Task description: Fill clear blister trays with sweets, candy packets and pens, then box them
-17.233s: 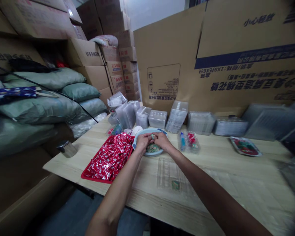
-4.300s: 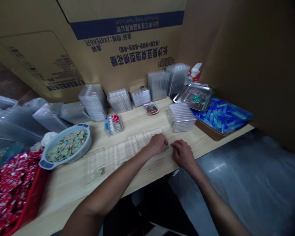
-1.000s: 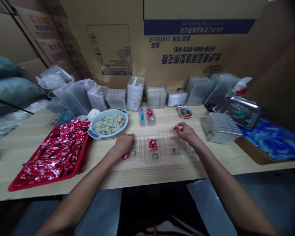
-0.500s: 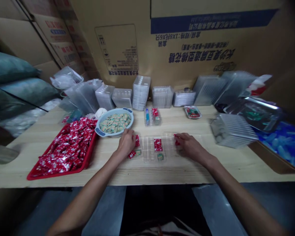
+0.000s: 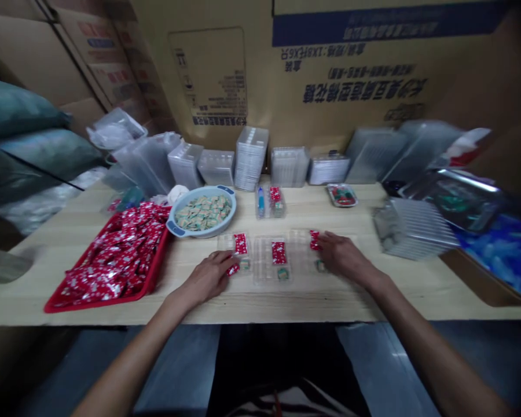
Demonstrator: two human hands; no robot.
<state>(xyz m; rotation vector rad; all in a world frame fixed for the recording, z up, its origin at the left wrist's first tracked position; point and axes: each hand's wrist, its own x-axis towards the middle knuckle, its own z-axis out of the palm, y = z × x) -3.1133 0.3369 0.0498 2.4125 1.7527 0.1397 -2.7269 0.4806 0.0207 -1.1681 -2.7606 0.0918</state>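
Red sachets lie on clear plastic trays at six o'clock on the worktop; the left hand and right hand sit beside them, fingers touching sachets, grip unclear. Stacked clear trays line the cardboard box at twelve o'clock. The left hand sits lower than a moment ago. A pale blue bowl at eleven o'clock holds wrapped sweets; a red tray at nine holds sachets.

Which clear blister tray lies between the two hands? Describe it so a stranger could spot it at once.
On the long pale wood table, in front of the stacked clear trays, three clear blister trays lie side by side. Pick the middle one, between the left hand and right hand: a red packet lies in it, and neither hand is on it.
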